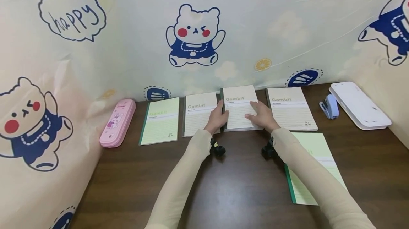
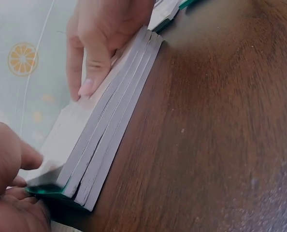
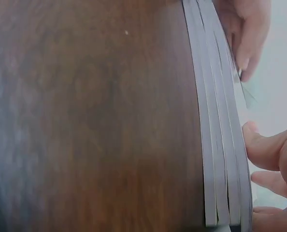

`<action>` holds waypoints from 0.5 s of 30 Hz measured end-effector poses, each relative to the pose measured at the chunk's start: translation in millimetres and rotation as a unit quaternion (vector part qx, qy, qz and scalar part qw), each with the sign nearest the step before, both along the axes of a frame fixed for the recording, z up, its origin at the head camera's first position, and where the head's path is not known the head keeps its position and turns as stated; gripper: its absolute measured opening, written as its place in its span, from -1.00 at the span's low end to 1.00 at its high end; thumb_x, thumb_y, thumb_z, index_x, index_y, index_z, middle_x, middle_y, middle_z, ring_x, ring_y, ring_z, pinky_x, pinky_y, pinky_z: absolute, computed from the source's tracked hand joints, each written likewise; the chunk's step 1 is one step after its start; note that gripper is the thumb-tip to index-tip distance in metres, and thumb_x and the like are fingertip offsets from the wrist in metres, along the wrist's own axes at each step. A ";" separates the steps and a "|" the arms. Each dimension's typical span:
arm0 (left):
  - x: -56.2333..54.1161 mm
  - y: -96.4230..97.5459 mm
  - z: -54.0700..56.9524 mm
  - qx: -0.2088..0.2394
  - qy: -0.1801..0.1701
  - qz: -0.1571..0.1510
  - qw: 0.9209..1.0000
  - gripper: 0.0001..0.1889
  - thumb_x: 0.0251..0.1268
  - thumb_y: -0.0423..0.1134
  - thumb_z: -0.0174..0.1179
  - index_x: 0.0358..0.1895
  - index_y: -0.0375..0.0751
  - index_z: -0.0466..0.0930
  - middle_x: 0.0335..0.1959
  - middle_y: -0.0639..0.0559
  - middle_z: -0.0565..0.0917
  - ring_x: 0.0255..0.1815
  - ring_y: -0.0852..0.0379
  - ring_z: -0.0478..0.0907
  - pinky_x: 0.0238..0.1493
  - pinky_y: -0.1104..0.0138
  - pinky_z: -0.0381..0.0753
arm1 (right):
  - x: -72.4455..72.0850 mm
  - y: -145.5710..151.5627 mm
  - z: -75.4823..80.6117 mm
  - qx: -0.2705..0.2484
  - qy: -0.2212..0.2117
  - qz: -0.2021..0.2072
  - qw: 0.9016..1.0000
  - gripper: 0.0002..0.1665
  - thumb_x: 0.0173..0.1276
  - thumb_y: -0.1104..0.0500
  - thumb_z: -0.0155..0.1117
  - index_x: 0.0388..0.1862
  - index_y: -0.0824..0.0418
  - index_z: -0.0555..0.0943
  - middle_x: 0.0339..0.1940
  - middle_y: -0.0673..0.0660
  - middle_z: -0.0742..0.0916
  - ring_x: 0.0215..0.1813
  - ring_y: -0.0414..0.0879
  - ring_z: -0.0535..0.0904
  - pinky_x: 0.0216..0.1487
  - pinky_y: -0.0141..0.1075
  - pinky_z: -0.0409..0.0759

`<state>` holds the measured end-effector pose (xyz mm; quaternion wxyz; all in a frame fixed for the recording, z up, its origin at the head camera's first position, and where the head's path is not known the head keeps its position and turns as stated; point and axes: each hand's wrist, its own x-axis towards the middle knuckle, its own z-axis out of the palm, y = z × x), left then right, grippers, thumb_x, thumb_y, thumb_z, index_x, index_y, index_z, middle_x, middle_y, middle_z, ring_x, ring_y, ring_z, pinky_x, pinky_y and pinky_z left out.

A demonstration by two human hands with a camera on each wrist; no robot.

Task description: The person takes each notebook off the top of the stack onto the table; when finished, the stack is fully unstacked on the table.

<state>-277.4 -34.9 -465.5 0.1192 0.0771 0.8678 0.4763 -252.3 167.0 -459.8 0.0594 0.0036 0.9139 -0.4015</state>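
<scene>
A stack of several white "Gambit" notebooks with dark green spines lies near the back of the table. My left hand holds its left, spine side, thumb reaching over the cover. At the opposite edge my right hand grips the stack, its thumb toward the cover's middle. The layered page edges show in the left wrist view, slightly uneven. One white notebook lies close beside the left hand. More white notebooks lie beyond the right hand.
A green notebook and a pink pencil case lie at the left. Under the right forearm is another green notebook. A blue stapler and a white case sit back right. A printed cloth rises behind the table.
</scene>
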 end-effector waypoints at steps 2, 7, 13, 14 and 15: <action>1.3 -0.2 -0.3 0.015 -0.007 -0.006 1.000 -0.38 0.55 -0.22 -0.23 0.57 -0.17 -0.18 0.61 -0.08 -0.12 0.61 0.01 -0.17 0.56 0.15 -0.03 | 1.7 4.8 0.5 -0.010 -0.003 -0.015 1.000 -0.18 0.36 0.11 0.27 0.49 0.31 0.19 0.52 0.37 0.22 0.55 0.28 0.06 0.51 0.13 0.04; 2.4 -0.7 -1.9 0.030 -0.011 -0.017 0.999 -0.43 0.56 -0.29 -0.33 0.56 -0.17 -0.16 0.61 -0.06 -0.18 0.62 0.03 -0.22 0.56 0.13 -0.04 | 5.5 19.8 8.4 -0.016 -0.003 -0.054 0.998 -0.28 0.33 0.20 0.27 0.43 0.33 0.31 0.45 0.39 0.35 0.50 0.30 0.16 0.47 0.11 0.16; 2.1 -2.2 -0.9 0.019 -0.009 -0.020 1.000 -0.41 0.51 -0.37 -0.33 0.56 -0.18 -0.15 0.61 -0.06 -0.19 0.62 0.03 -0.23 0.56 0.14 -0.04 | 6.8 39.7 26.9 -0.065 -0.023 -0.048 0.996 -0.52 0.36 0.26 0.19 0.25 0.34 0.50 0.18 0.38 0.47 0.09 0.18 0.41 0.03 -0.07 0.53; 1.5 -2.6 -0.4 0.015 -0.008 -0.017 1.000 -0.41 0.50 -0.37 -0.33 0.56 -0.19 -0.14 0.61 -0.06 -0.18 0.61 0.03 -0.22 0.56 0.14 -0.04 | 7.0 42.4 29.9 -0.077 -0.029 -0.039 0.996 -0.55 0.36 0.27 0.19 0.21 0.34 0.51 0.13 0.36 0.47 -0.01 0.13 0.39 -0.07 -0.16 0.52; 0.4 -2.9 -0.2 0.012 -0.007 -0.014 1.000 -0.41 0.50 -0.37 -0.32 0.56 -0.19 -0.13 0.61 -0.06 -0.17 0.61 0.03 -0.21 0.56 0.15 -0.04 | 7.2 44.6 32.7 -0.087 -0.033 -0.033 0.995 -0.57 0.36 0.28 0.19 0.19 0.35 0.53 0.09 0.34 0.45 -0.05 0.08 0.34 -0.13 -0.22 0.47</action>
